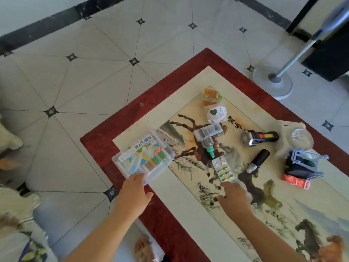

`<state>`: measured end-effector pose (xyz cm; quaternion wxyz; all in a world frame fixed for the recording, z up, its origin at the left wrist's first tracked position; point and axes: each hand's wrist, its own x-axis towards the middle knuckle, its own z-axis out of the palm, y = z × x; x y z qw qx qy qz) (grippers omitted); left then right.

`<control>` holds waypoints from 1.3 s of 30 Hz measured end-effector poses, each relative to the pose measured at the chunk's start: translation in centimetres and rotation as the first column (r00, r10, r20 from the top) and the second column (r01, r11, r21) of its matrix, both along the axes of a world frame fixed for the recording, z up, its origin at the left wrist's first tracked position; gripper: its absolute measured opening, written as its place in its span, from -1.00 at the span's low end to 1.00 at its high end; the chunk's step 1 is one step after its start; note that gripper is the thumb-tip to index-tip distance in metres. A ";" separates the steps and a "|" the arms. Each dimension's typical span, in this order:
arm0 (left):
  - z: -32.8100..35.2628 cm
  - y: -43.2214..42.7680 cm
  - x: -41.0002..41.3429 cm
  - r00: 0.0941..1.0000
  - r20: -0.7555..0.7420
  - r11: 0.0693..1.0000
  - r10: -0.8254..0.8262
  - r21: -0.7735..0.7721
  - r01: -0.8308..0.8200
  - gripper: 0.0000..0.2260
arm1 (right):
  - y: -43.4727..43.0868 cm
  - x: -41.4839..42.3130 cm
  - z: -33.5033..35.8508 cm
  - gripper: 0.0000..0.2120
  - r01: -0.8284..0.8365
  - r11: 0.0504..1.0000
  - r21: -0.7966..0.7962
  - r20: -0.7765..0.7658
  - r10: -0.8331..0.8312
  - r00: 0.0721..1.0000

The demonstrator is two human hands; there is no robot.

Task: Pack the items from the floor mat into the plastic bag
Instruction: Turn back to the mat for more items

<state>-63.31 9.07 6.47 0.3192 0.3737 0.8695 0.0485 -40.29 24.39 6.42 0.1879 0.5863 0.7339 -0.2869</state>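
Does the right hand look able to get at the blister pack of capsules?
Likely yes: the right hand is at the blister pack's near end, and nothing lies over it on the mat.

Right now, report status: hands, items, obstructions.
Left hand grips the clear plastic box at its near corner. Right hand at the silver blister strip of green-yellow capsules, grip unclear. Green-tipped clear bottle just beyond strip.

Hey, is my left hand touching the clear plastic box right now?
Touching. The head view shows the left hand with its fingertips overlapping the near corner of the clear plastic box, with no gap between them.
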 end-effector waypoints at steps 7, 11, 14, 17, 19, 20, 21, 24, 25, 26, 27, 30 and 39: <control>-8.6 1.5 2.4 0.943 -0.173 0.959 -0.283 -0.074 0.274 -0.41 | 4.8 -1.1 -7.5 -0.41 0.024 0.997 0.075 0.097 -0.031 0.995; -10.7 2.1 3.2 0.911 -0.314 0.963 -0.267 -0.050 0.265 -0.36 | 5.2 -0.8 -9.6 -0.35 0.052 0.994 0.093 0.077 -0.059 0.995; -11.2 2.8 3.3 0.906 -0.356 0.971 -0.231 -0.027 0.237 -0.40 | 4.7 -0.5 -9.9 -0.38 0.067 0.991 0.112 0.080 -0.076 0.994; -11.0 3.4 3.3 0.901 -0.384 0.978 -0.200 -0.017 0.210 -0.49 | 3.8 -0.1 -9.7 -0.47 0.058 0.989 0.134 0.080 -0.069 0.994; -10.7 3.2 3.3 0.894 -0.399 0.976 -0.203 -0.012 0.216 -0.55 | 3.3 0.0 -9.5 -0.50 0.049 0.991 0.124 0.091 -0.060 0.994; -10.6 2.9 3.4 0.894 -0.398 0.976 -0.204 -0.006 0.220 -0.57 | 3.1 0.1 -9.4 -0.50 0.037 0.993 0.116 0.101 -0.049 0.994; -10.3 2.6 3.6 0.898 -0.388 0.975 -0.207 0.001 0.224 -0.60 | 2.7 0.2 -9.2 -0.51 0.024 0.994 0.109 0.104 -0.035 0.994; -8.7 1.8 4.1 0.913 -0.365 0.971 -0.181 0.083 0.225 -0.66 | 1.7 0.7 -8.6 -0.53 0.015 0.998 0.060 0.060 -0.018 0.998; -7.8 1.5 4.3 0.916 -0.365 0.967 -0.167 0.119 0.223 -0.68 | 1.3 0.9 -8.3 -0.53 0.018 0.999 0.031 0.036 -0.019 0.999; -6.8 1.4 4.4 0.917 -0.370 0.963 -0.152 0.155 0.222 -0.69 | 0.9 1.2 -7.9 -0.53 0.006 1.000 0.010 0.023 -0.006 1.000; -5.8 1.3 4.5 0.919 -0.371 0.957 -0.134 0.192 0.217 -0.69 | 0.5 1.4 -7.4 -0.53 -0.014 1.000 -0.012 0.027 0.014 1.000; -2.9 1.2 3.8 0.941 -0.325 0.937 -0.098 0.289 0.198 -0.68 | -0.9 2.1 -5.4 -0.60 0.034 0.999 -0.039 0.031 -0.033 0.999; 7.3 0.8 7.0 0.948 -0.162 0.860 -0.273 0.401 0.316 -0.76 | -6.9 5.8 6.1 -0.60 0.459 0.888 -0.039 -0.319 -0.446 0.836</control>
